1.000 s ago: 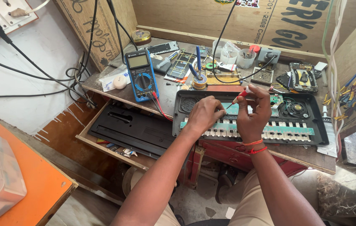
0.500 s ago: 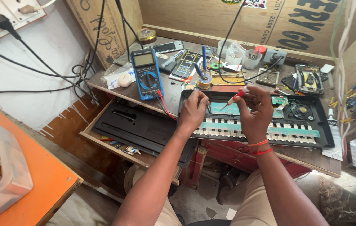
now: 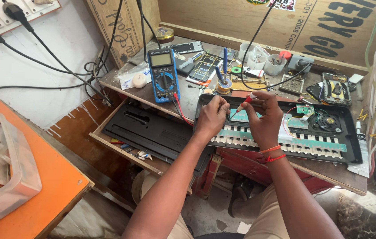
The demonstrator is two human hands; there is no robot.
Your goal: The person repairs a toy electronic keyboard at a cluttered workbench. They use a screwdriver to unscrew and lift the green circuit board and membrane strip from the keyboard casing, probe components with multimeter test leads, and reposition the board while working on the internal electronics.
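An opened black keyboard case (image 3: pixel 329 146) lies on the wooden bench with its white keys, green circuit boards and round speaker exposed. My right hand (image 3: pixel 265 117) grips a thin red multimeter probe (image 3: pixel 246 101), its tip pointing down-left onto the teal board (image 3: pixel 244 116). My left hand (image 3: pixel 212 117) sits just left of it over the keys, fingers pinched around something small that I cannot make out. A blue multimeter (image 3: pixel 163 75) stands on the bench to the left, its red lead (image 3: pixel 182 113) running toward my hands.
A pulled-out drawer holds a black plastic cover (image 3: pixel 152 132). The back of the bench carries a soldering iron on its stand (image 3: pixel 224 73), plastic cups (image 3: pixel 258 57) and an opened phone (image 3: pixel 334 88). An orange table with a clear tub (image 3: pixel 9 177) stands at left. Cables hang from the wall sockets.
The view has moved closer and tilted down. Both hands have drawn together over the teal board, with the red probe now angled onto it.
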